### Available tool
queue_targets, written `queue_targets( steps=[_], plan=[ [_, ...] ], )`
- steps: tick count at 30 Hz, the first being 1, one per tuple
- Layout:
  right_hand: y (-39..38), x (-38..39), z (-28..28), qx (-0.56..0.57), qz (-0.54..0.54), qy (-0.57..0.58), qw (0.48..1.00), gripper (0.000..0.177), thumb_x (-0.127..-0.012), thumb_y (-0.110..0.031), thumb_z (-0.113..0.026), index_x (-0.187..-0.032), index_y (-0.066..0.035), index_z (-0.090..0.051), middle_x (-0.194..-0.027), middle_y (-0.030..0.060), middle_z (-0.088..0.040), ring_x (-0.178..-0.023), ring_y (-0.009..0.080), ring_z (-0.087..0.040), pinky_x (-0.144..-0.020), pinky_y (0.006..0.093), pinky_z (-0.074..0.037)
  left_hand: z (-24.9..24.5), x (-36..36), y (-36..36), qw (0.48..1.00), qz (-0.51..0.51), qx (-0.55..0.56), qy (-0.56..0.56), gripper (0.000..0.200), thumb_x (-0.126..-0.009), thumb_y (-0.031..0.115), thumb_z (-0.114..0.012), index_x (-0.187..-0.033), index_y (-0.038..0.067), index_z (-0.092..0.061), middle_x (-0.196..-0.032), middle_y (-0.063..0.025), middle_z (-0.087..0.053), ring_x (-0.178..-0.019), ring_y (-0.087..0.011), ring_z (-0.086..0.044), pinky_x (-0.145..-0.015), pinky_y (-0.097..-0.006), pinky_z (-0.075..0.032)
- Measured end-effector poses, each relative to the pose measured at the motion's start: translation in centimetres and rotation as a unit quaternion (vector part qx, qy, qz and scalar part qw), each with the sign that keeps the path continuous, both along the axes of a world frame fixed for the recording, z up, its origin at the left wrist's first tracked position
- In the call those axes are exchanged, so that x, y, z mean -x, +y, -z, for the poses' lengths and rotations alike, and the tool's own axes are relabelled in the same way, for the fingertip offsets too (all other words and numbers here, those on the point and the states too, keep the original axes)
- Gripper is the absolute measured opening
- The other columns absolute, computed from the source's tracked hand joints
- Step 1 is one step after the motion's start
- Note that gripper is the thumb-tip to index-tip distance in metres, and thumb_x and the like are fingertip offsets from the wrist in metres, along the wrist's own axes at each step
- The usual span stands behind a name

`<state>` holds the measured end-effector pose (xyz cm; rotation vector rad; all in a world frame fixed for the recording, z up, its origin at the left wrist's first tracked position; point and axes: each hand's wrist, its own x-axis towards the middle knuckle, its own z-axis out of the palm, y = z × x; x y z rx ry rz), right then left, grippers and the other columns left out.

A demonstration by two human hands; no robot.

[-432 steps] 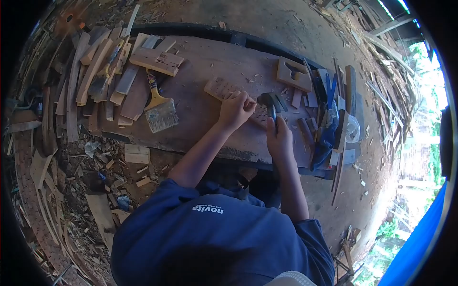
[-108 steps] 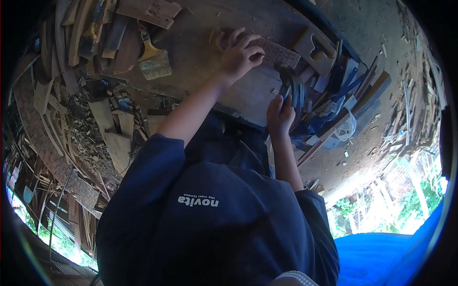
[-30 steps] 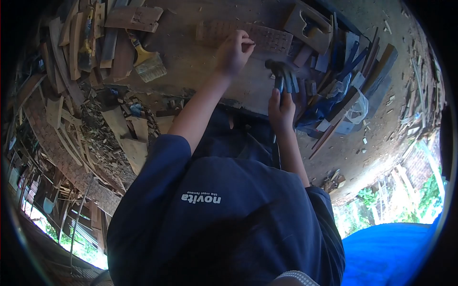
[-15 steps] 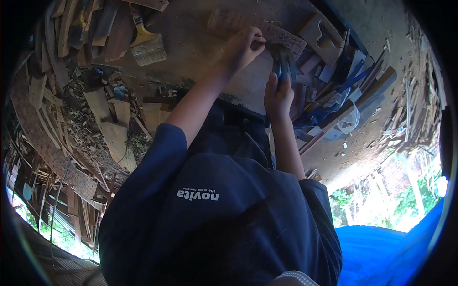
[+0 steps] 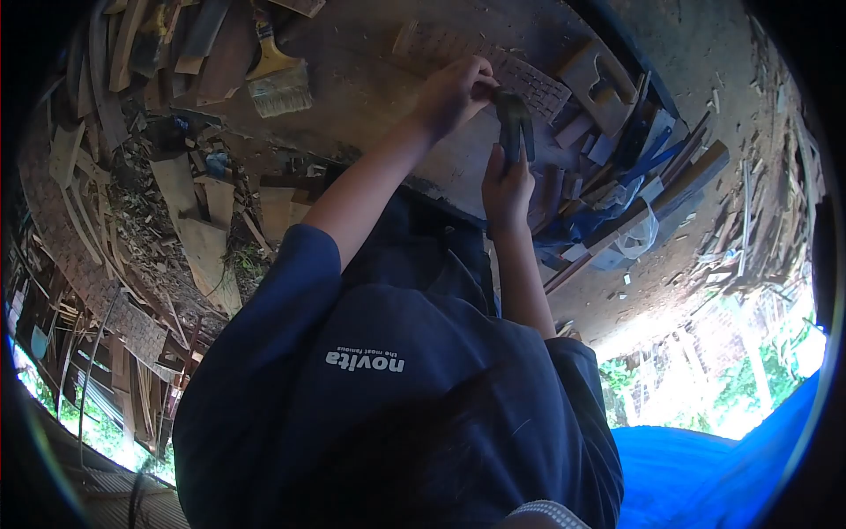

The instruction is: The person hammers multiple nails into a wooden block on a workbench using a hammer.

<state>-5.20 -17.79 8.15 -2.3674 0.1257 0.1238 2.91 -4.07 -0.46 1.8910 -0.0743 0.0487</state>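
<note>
My right hand [image 5: 509, 189] is closed below a dark metal tool that looks like a claw hammer [image 5: 513, 123], its two-pronged end facing back toward me. Most of its handle is hidden by the hand. My left hand [image 5: 454, 93] is closed, thumb and fingertips pinched together just left of the hammer's head; what they hold, if anything, is too small to make out. Beyond both hands a long brown strip [image 5: 529, 81] with rows of small rectangular marks lies across the brown work surface [image 5: 344, 66].
A wide paintbrush [image 5: 280, 86] lies at the left, near stacked wood strips [image 5: 207, 40]. A wooden handsaw-like handle [image 5: 601, 88], small blocks and a clear plastic bag [image 5: 639, 234] crowd the right side. Wood scraps [image 5: 198, 220] litter the ground lower left.
My right hand and the hammer have shifted slightly left and nearer to me. My left hand stays pinched in almost the same place. The whole view has tilted a little.
</note>
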Motion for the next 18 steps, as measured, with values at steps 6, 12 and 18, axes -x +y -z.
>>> queue_targets(
  steps=[6, 12, 18],
  plan=[
    [-0.64, -0.20, 0.35, 0.005, -0.085, -0.158, 0.984, 0.022, -0.091, -0.010, -0.060, -0.109, 0.001, -0.054, -0.072, 0.0222, -0.061, -0.064, 0.0415, -0.064, -0.054, 0.0440, -0.049, -0.14, -0.17, -0.09, 0.999, -0.002, -0.037, -0.004, 0.032, -0.076, 0.011, -0.076, -0.099, 0.007, -0.054, -0.087, -0.0048, -0.071, -0.082, -0.0279, -0.068, -0.069, -0.0368, -0.053],
    [-0.38, 0.27, 0.57, -0.011, -0.001, 0.048, 0.999, 0.022, -0.089, -0.009, -0.061, -0.107, 0.001, -0.053, -0.072, 0.0227, -0.061, -0.067, 0.0440, -0.064, -0.055, 0.0459, -0.049, -0.04, -0.16, 0.03, 0.999, 0.012, -0.010, 0.031, 0.034, -0.076, 0.010, -0.077, -0.101, 0.007, -0.053, -0.090, -0.0065, -0.070, -0.082, -0.0283, -0.068, -0.069, -0.0374, -0.053],
    [-0.70, -0.04, 0.54, -0.010, 0.017, 0.124, 0.992, 0.026, -0.090, -0.013, -0.061, -0.111, 0.001, -0.053, -0.074, 0.0247, -0.063, -0.070, 0.0447, -0.064, -0.057, 0.0476, -0.049, 0.13, 0.02, -0.06, 1.000, 0.015, 0.005, 0.021, 0.033, -0.078, 0.012, -0.076, -0.100, 0.007, -0.052, -0.090, -0.0069, -0.071, -0.081, -0.0267, -0.070, -0.068, -0.0361, -0.054]
  ],
)
